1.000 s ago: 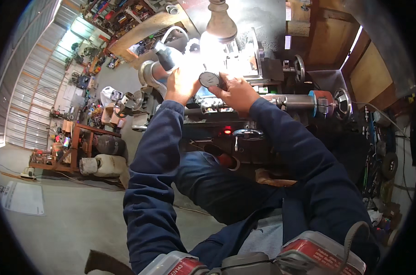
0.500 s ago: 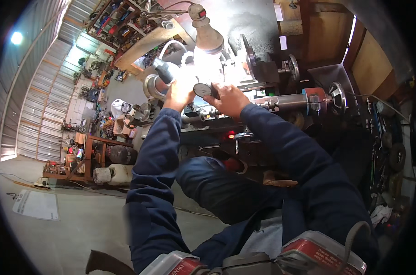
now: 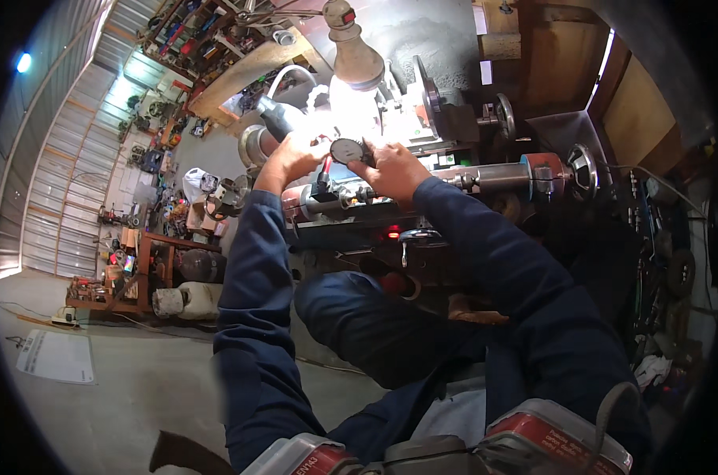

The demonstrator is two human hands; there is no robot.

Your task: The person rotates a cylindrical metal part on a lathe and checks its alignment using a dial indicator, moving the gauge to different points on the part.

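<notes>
Leftward, away from the dial gauge, the person's left hand has shifted over the last half second, baring an upright red piece in the gap; the right hand has stayed on the gauge. Seen from the head view, fine marks show on the gauge's pale round face, too small to read. Printed lines cover a white sheet lying on the floor at the left, and pale lettering stands on the red label of a clear-edged case at the lower edge. Both forearms reach up and forward in dark blue sleeves. With its thumb at the rim, the right hand grips the gauge, which sits just beside the left fingertips, above a metal shaft and below the glowing lamp. The left fingers are bent, but glare hides whether they hold anything
</notes>
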